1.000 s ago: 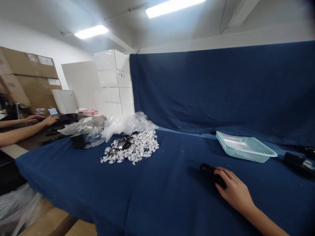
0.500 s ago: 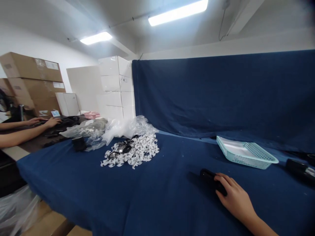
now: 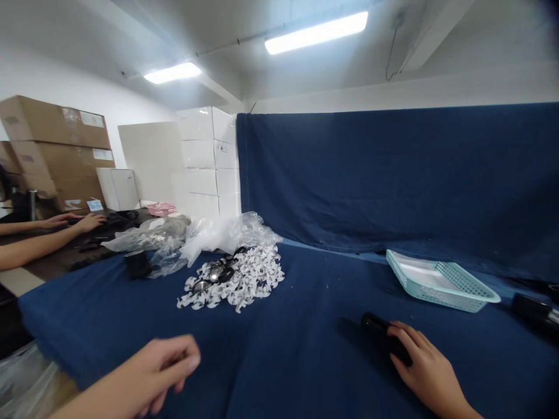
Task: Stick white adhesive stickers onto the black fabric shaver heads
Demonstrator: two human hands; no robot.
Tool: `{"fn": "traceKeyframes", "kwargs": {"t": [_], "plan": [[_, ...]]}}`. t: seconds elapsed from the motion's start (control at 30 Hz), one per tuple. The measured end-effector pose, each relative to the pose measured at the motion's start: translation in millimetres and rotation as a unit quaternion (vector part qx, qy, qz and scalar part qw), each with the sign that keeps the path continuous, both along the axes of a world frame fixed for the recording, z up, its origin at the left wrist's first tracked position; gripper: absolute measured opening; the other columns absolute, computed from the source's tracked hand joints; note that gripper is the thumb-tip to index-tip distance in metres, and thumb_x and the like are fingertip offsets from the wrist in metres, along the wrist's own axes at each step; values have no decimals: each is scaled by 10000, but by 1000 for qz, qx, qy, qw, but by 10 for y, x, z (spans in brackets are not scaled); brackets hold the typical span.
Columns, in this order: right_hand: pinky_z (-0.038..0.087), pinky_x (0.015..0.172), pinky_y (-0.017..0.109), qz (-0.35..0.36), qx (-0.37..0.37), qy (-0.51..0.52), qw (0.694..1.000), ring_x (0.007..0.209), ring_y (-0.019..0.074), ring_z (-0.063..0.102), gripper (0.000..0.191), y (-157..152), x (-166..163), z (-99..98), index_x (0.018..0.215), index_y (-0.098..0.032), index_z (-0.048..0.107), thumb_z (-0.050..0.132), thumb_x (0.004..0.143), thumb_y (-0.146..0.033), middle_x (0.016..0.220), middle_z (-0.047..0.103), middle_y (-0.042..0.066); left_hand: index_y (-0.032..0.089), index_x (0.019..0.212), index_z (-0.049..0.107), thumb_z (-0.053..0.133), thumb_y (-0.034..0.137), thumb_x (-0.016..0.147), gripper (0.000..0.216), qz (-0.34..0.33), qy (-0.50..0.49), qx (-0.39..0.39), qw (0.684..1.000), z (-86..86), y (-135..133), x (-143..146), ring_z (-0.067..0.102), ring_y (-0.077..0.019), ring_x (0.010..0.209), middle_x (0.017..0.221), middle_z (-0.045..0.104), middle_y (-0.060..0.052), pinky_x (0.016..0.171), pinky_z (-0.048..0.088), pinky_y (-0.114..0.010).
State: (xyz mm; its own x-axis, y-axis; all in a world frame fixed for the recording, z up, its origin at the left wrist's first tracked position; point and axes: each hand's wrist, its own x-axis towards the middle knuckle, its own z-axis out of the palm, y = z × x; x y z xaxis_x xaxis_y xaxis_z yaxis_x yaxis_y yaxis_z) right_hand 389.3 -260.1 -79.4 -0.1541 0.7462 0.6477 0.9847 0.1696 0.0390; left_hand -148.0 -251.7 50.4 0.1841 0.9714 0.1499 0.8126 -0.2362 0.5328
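Observation:
My right hand (image 3: 425,364) rests over a black, elongated object with a rounded end (image 3: 376,327), gripping its near part against the blue cloth. What kind of object it is does not show. At the lower left, my left hand (image 3: 163,372) is above the cloth, fingers curled and thumb close to the index finger. Anything between those fingertips is too small or hidden to make out. Beyond it lies a heap of small curled white pieces (image 3: 257,276), with several round black-and-silver parts (image 3: 216,272) on its left side.
A mint-green basket (image 3: 449,299) holding something white stands at the right. Another black object (image 3: 530,311) is at the right edge. Clear plastic bags (image 3: 236,233) and a black cylinder (image 3: 137,265) lie behind the heap. Another person's hands (image 3: 89,223) work at the far left.
My left hand has come into view from the lower left. The right hand keeps hold of the black object. The whole view has shifted slightly.

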Motion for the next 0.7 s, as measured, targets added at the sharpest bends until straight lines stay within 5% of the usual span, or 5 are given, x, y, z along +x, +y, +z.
{"fn": "traceKeyframes", "kwargs": {"t": [0.07,0.13,0.2,0.33,0.7], "plan": [[566,841,396,-3,-5,2,1000,1015,253,667,317,-11,-8,20,1129,-256,517,528,814,-217,1200,642,63,233,820,650,457,454,934,315,-52,15,-11,998,23,243,153,593,-120,534,650,623,67,519,436,-217],[561,849,398,-5,-8,7,1000,1016,256,663,320,-21,-14,41,1129,-249,511,526,812,-215,1191,644,64,248,939,653,448,449,930,287,-24,69,124,990,-35,475,308,640,-173,721,894,682,15,668,484,-277],[562,843,396,-5,-10,11,1000,1012,259,662,324,-26,-16,59,1120,-247,515,530,798,-210,1185,647,64,243,1011,654,444,407,933,278,-56,132,229,963,-172,680,431,618,-241,998,1078,668,-40,886,466,-358],[566,820,382,-6,-17,13,1000,1002,259,665,350,-27,-13,82,1109,-256,529,536,764,-197,1186,653,50,254,1219,609,469,352,938,329,-101,204,284,932,-507,965,556,473,-302,1260,1334,576,-69,1042,355,-478],[560,846,381,-12,-24,16,1000,1033,259,652,355,-33,-41,108,1113,-253,517,540,767,-182,1202,640,56,255,1247,605,455,260,936,345,-102,198,288,931,-710,1071,571,505,-292,1238,1245,658,-46,1060,320,-515]]}}
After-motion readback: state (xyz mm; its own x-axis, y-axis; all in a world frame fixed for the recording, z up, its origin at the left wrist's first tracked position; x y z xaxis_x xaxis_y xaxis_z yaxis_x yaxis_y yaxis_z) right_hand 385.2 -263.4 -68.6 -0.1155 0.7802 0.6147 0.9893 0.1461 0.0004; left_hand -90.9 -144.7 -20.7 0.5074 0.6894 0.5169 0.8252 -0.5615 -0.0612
